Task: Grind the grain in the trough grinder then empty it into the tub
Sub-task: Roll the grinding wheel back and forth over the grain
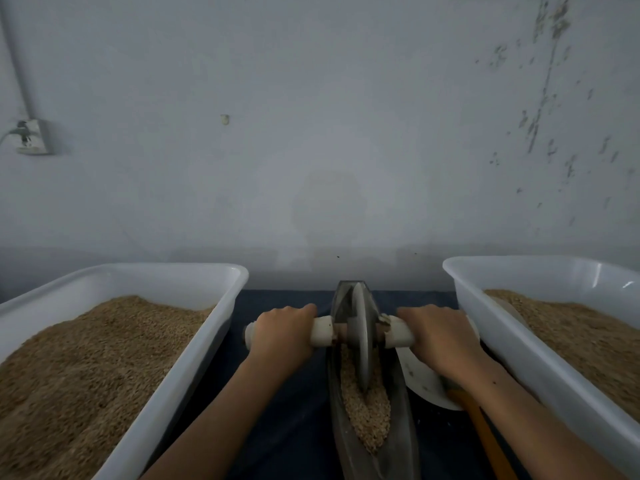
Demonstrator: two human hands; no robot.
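Head view: no brand, label or writing is legible. Left hand [282, 332] is curled around the white handle [320, 331] left of the grinding wheel [360, 341]; right hand [438, 336] grips the opposite handle end. The wheel stands upright in the trough grinder [403, 427], near its far end, with grain [365, 414] lying along the channel. Left tub [194, 344] and right tub [512, 341], both holding grain, flank the trough, leaving narrow strips of dark table [277, 410] between.

Head view — looks forward, down, close over trough grinder [370, 393], facing wall [311, 116].
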